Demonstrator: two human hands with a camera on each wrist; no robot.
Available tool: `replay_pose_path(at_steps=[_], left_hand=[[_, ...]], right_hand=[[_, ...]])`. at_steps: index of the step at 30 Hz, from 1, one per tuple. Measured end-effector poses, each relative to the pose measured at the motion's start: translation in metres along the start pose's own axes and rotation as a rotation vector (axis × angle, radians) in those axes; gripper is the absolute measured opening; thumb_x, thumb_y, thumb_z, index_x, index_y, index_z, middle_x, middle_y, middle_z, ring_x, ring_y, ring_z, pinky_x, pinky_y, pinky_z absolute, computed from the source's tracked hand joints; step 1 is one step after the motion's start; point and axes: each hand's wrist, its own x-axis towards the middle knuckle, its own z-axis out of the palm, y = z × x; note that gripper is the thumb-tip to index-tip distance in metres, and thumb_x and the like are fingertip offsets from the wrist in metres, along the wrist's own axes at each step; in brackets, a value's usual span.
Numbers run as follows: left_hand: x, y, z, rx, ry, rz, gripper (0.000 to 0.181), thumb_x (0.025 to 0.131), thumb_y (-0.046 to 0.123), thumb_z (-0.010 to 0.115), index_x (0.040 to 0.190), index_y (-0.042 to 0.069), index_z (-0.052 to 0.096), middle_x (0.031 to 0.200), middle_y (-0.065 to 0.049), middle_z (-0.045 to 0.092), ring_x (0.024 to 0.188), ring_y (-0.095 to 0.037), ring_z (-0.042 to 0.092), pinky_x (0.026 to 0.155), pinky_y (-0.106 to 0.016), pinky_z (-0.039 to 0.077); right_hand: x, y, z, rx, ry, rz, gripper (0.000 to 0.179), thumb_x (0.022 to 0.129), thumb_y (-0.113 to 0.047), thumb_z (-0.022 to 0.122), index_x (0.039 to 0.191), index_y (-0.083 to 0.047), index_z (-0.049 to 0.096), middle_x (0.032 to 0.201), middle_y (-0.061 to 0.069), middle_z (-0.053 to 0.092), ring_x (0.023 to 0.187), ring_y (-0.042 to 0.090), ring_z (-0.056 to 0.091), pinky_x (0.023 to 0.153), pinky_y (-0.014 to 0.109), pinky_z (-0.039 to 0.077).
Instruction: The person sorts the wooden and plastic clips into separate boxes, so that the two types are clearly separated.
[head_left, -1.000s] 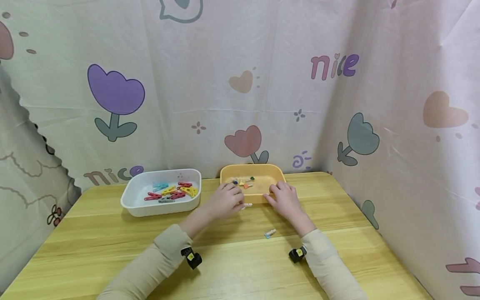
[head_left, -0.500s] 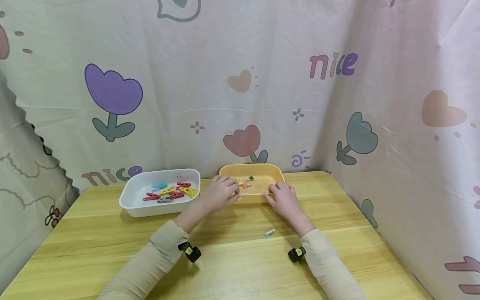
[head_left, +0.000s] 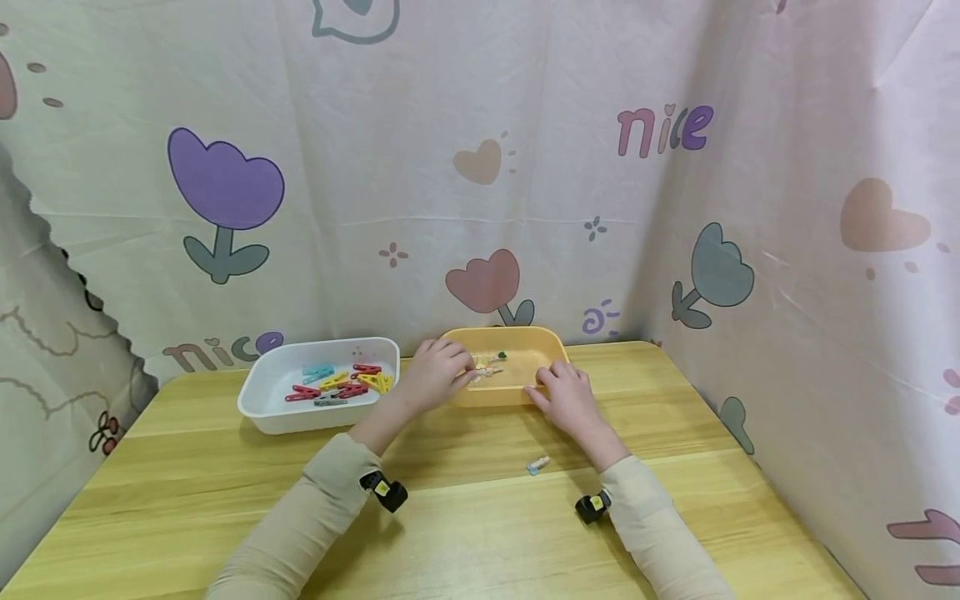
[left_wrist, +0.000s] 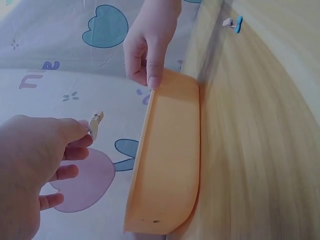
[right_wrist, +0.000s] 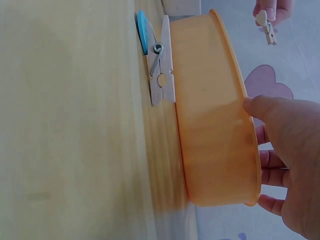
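Observation:
My left hand [head_left: 435, 377] is over the left end of the yellow-orange tray [head_left: 491, 398]. Between its thumb and forefinger it pinches a small wooden clothespin [left_wrist: 95, 125] with a pale, cream-coloured ornament. At the tray's front right, my right hand [head_left: 566, 400] grips the rim, thumb on the outer wall and fingers over the inside, as the right wrist view shows. Several small decorated clothespins [head_left: 498, 358] lie inside the tray, partly hidden by the left hand. Another wooden clothespin [right_wrist: 160, 70], with a blue ornament, lies on the table in front of the tray.
To the left stands a white tray [head_left: 258, 408] with several red, yellow, blue and grey plastic clips [head_left: 348, 388]. Both trays rest on a wooden table [head_left: 480, 533] near its back edge, against a patterned cloth [head_left: 360, 183].
My left hand has lifted the pale clothespin from the table before the yellow-orange tray and carried it up and over the rim. My right hand stays on the rim.

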Motion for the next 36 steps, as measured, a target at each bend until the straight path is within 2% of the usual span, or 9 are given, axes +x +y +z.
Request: replay_pose_path(at_steps=[10, 19, 36], left_hand=[[0.003, -0.005, 0.003, 0.001, 0.020, -0.054, 0.016, 0.095, 0.031, 0.063, 0.089, 0.018, 0.070, 0.097, 0.001, 0.069, 0.098, -0.020, 0.058, 0.092, -0.044, 0.046], [0.004, -0.008, 0.005, 0.007, -0.052, -0.133, 0.019, 0.097, 0.033, 0.060, 0.094, 0.018, 0.071, 0.101, 0.001, 0.069, 0.103, -0.021, 0.058, 0.096, -0.045, 0.046], [0.005, -0.013, 0.012, -0.014, -0.030, -0.162, 0.018, 0.098, 0.030, 0.058, 0.097, 0.017, 0.070, 0.103, 0.000, 0.069, 0.104, -0.022, 0.059, 0.095, -0.047, 0.046]], right_hand=[[0.000, 0.000, 0.000, -0.005, -0.003, -0.002, 0.028, 0.093, -0.044, 0.061, 0.090, -0.016, 0.060, 0.086, 0.001, 0.050, 0.084, 0.021, 0.050, 0.090, 0.051, 0.041], [-0.001, -0.002, -0.001, 0.003, -0.014, 0.003, 0.029, 0.093, -0.043, 0.062, 0.092, -0.014, 0.061, 0.088, 0.002, 0.050, 0.086, 0.022, 0.051, 0.093, 0.052, 0.041], [-0.002, -0.001, -0.001, -0.001, 0.013, -0.005, 0.028, 0.092, -0.043, 0.064, 0.091, -0.015, 0.060, 0.087, 0.001, 0.050, 0.084, 0.021, 0.051, 0.090, 0.051, 0.042]])
